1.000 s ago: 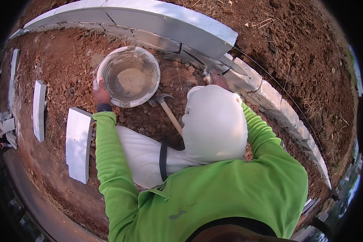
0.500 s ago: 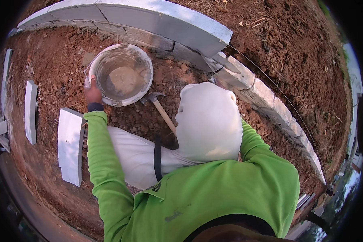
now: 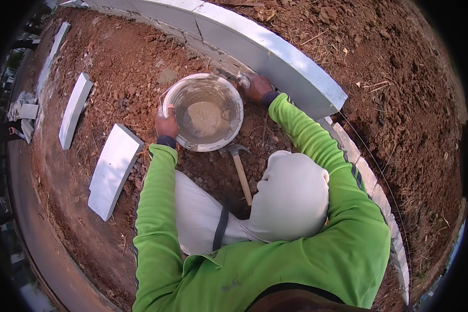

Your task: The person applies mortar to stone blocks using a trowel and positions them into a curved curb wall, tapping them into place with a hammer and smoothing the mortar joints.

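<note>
My left hand [image 3: 166,123] is closed on the left rim and handle of a white bucket [image 3: 234,112], which has grey-beige wet mortar [image 3: 205,117] in the bottom. My right hand [image 3: 255,86] reaches to the foot of the grey block wall [image 3: 275,54], just right of the bucket, fingers curled round something greyish that I cannot make out. Below the bucket a hammer [image 3: 242,174] with a wooden handle lies on the soil, between the bucket and my bent legs [image 3: 291,200] in white trousers.
Pale loose slabs [image 3: 114,169] and a longer block [image 3: 73,114] lie on the red soil to my left, with block pieces [image 3: 26,112] farther off. A rougher block course [image 3: 372,184] curves down on the right beside a thin string [image 3: 379,169]. Dug soil lies beyond the wall.
My right hand has moved forward and left, out from behind my knee to the wall's foot beside the bucket. The view has shifted too. My left hand still grips the bucket.
</note>
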### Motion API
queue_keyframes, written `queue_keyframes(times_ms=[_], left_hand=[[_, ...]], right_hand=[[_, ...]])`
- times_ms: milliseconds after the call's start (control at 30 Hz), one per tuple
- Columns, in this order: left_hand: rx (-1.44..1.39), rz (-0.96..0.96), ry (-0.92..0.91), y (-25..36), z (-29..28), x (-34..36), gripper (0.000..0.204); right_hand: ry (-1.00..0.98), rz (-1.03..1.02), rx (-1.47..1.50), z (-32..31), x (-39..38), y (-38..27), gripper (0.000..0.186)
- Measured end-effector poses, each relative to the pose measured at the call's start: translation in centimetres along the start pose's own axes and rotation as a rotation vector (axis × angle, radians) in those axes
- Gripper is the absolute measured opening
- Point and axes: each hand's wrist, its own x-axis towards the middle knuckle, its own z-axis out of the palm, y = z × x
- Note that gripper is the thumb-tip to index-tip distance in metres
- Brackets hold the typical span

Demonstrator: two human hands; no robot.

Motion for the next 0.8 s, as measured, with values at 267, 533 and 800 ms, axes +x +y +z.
queue_keyframes(times_ms=[267, 533, 800], left_hand=[[-0.027, 0.071, -0.009, -0.2, -0.1, -0.3, 0.041], [-0.007, 0.059, -0.015, -0.1, -0.2, 0.1, 0.043], [0.021, 0.019, 0.002, -0.6, -0.2, 0.6, 0.047]], right_hand=[[-0.053, 0.332, -0.004, 5.8, 7.7, -1.9, 0.033], [0.062, 0.354, 0.212, 4.5, 4.4, -4.3, 0.042], [0.023, 0.129, 0.148, 7.9, 9.6, -1.6, 0.034]])
